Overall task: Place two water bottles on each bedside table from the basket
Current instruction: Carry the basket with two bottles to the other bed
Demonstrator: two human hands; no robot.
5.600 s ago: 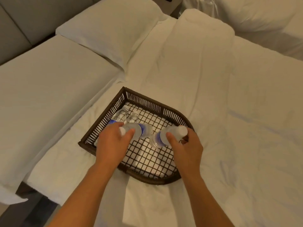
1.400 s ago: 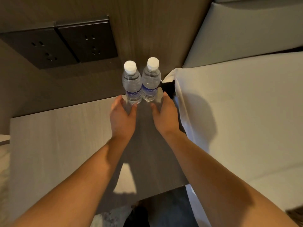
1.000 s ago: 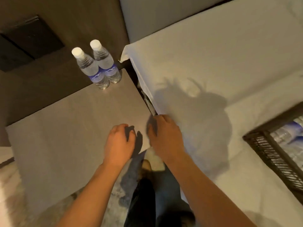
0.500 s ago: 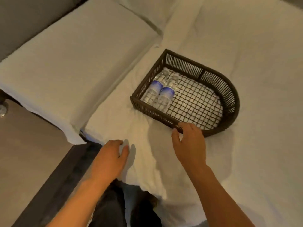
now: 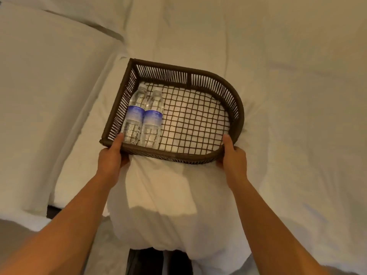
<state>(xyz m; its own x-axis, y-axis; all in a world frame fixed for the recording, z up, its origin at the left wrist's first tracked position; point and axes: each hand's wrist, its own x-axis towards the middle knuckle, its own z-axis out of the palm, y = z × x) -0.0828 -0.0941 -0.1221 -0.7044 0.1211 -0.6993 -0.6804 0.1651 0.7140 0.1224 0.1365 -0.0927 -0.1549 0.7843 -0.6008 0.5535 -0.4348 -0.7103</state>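
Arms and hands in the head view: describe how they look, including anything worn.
Both forearms are bare from the bottom edge of the frame up to the wrists; no sleeve shows. The left hand and the right hand wear no gloves, and no watch, bracelet or ring is visible. No markings show on either arm. Fingernails are too small to make out.

I can read no text anywhere: the blue labels on the two water bottles point(image 5: 144, 116) lying side by side in the basket point(image 5: 236, 108) carry print too small and blurred for me to make out.
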